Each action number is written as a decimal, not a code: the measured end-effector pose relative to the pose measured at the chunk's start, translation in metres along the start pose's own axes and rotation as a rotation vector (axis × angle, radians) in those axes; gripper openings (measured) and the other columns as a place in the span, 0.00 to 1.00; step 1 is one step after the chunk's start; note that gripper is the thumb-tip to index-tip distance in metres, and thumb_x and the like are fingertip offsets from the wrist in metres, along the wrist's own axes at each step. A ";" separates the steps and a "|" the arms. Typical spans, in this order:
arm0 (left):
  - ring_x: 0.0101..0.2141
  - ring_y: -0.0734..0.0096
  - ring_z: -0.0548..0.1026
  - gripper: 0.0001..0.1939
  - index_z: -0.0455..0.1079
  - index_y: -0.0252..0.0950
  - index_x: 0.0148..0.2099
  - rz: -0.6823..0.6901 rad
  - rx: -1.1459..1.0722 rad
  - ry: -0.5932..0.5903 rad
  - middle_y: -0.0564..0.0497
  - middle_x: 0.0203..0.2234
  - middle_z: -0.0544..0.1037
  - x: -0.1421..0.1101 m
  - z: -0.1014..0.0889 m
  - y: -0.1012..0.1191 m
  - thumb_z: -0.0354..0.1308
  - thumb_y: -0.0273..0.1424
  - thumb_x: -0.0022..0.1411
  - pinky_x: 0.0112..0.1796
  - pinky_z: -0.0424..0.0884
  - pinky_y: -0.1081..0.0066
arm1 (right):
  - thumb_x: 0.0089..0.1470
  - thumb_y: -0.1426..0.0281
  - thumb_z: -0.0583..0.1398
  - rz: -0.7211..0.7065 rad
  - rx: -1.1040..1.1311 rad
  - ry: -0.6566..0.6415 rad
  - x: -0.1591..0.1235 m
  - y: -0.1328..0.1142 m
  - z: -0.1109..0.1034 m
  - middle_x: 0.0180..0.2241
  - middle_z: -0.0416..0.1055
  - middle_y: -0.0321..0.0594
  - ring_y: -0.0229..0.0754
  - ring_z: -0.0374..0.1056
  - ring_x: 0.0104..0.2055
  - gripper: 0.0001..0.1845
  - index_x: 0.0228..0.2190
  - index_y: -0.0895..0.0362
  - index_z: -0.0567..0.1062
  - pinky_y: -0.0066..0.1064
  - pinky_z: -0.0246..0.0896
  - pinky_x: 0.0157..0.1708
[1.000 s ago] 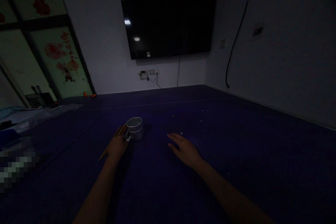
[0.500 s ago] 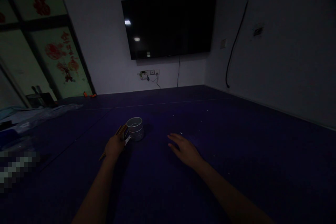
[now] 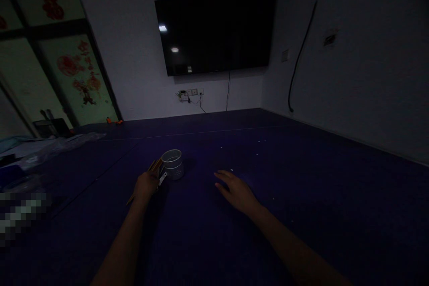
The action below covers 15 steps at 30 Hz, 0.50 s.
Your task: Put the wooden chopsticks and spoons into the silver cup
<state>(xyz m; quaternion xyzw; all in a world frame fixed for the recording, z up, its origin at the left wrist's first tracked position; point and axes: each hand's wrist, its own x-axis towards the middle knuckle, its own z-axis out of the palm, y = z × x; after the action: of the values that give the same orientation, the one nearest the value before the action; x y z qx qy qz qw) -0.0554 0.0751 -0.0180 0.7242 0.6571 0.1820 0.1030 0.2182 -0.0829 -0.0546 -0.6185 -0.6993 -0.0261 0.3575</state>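
Observation:
A grey metal utensil holder (image 3: 173, 165) with small holes in its lower wall stands upright on the dark blue floor covering. Left of it lie several thin brown sticks (image 3: 155, 165), which look like chopsticks, and a pale metal handle (image 3: 162, 178) with a hole in its end. My left hand (image 3: 146, 184) is over the sticks and beside the handle, its fingers bent together; what they grip is hidden in the dimness. To the right, my right hand (image 3: 236, 191) hovers over or rests on the covering, fingers apart, holding nothing.
Small white scraps (image 3: 231, 170) are scattered right of the holder. Clear plastic wrapping (image 3: 63, 145) and a dark rack with handles (image 3: 52, 125) lie at the left. Small orange items (image 3: 114, 121) lie by the door. A television (image 3: 217, 29) hangs on the far wall.
My left hand has shifted very slightly, and more of the pale metal handle shows beside it. My right hand and the utensil holder have stayed in place.

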 end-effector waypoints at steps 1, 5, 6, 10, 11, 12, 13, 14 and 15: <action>0.36 0.63 0.78 0.11 0.75 0.36 0.38 -0.001 -0.008 0.000 0.42 0.36 0.80 0.001 0.001 -0.001 0.53 0.27 0.55 0.29 0.67 0.75 | 0.58 0.63 0.52 0.002 -0.005 0.000 0.000 0.000 0.000 0.52 0.67 0.43 0.46 0.64 0.53 0.21 0.52 0.51 0.69 0.43 0.61 0.52; 0.36 0.63 0.78 0.14 0.74 0.34 0.42 -0.024 -0.069 0.007 0.42 0.36 0.80 0.004 0.005 -0.004 0.54 0.27 0.52 0.30 0.67 0.75 | 0.58 0.62 0.51 0.007 -0.021 -0.010 0.000 -0.001 -0.001 0.52 0.67 0.43 0.46 0.64 0.53 0.21 0.52 0.52 0.69 0.42 0.61 0.51; 0.37 0.63 0.78 0.15 0.74 0.33 0.43 -0.032 -0.089 0.016 0.42 0.36 0.80 0.005 0.006 -0.005 0.54 0.28 0.52 0.31 0.67 0.75 | 0.58 0.62 0.51 0.008 -0.021 -0.013 0.001 -0.002 -0.001 0.52 0.67 0.44 0.46 0.64 0.53 0.21 0.52 0.53 0.69 0.42 0.61 0.51; 0.38 0.61 0.77 0.16 0.74 0.31 0.43 -0.061 -0.142 0.078 0.41 0.38 0.79 0.006 0.008 -0.008 0.56 0.29 0.51 0.31 0.68 0.75 | 0.58 0.62 0.51 0.012 -0.023 -0.008 0.000 -0.003 -0.002 0.52 0.67 0.44 0.46 0.64 0.53 0.21 0.51 0.53 0.69 0.42 0.61 0.52; 0.38 0.62 0.77 0.16 0.74 0.31 0.43 -0.071 -0.154 0.091 0.42 0.38 0.79 0.007 0.008 -0.009 0.57 0.30 0.51 0.31 0.68 0.75 | 0.58 0.62 0.51 0.012 -0.023 -0.008 0.000 -0.004 -0.003 0.52 0.67 0.44 0.46 0.64 0.53 0.21 0.51 0.53 0.69 0.42 0.61 0.52; 0.38 0.63 0.77 0.16 0.74 0.31 0.43 -0.079 -0.165 0.100 0.42 0.38 0.79 0.007 0.008 -0.010 0.56 0.30 0.51 0.31 0.68 0.76 | 0.58 0.62 0.51 0.015 -0.022 -0.009 0.000 -0.004 -0.003 0.52 0.67 0.44 0.46 0.64 0.53 0.21 0.51 0.53 0.69 0.42 0.61 0.52; 0.37 0.64 0.77 0.15 0.74 0.31 0.43 -0.083 -0.179 0.101 0.43 0.38 0.79 0.007 0.007 -0.011 0.56 0.30 0.52 0.31 0.68 0.76 | 0.58 0.63 0.51 0.017 -0.019 -0.010 0.000 -0.004 -0.004 0.52 0.67 0.44 0.46 0.64 0.53 0.21 0.51 0.53 0.69 0.43 0.61 0.52; 0.36 0.66 0.78 0.15 0.75 0.32 0.42 -0.082 -0.188 0.101 0.44 0.37 0.80 0.006 0.006 -0.012 0.55 0.30 0.53 0.30 0.68 0.77 | 0.58 0.63 0.51 0.019 -0.017 -0.010 0.000 -0.004 -0.004 0.52 0.67 0.44 0.46 0.64 0.53 0.21 0.51 0.53 0.69 0.43 0.60 0.52; 0.35 0.67 0.78 0.14 0.75 0.32 0.42 -0.075 -0.173 0.115 0.45 0.36 0.80 0.006 0.006 -0.013 0.55 0.30 0.54 0.29 0.68 0.78 | 0.58 0.63 0.51 0.020 -0.016 -0.011 0.000 -0.005 -0.004 0.52 0.67 0.44 0.47 0.64 0.53 0.21 0.51 0.53 0.69 0.43 0.60 0.52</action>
<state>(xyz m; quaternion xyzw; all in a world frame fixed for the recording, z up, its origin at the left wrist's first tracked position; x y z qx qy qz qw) -0.0643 0.0833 -0.0274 0.6759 0.6704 0.2752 0.1338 0.2162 -0.0863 -0.0497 -0.6284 -0.6948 -0.0245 0.3490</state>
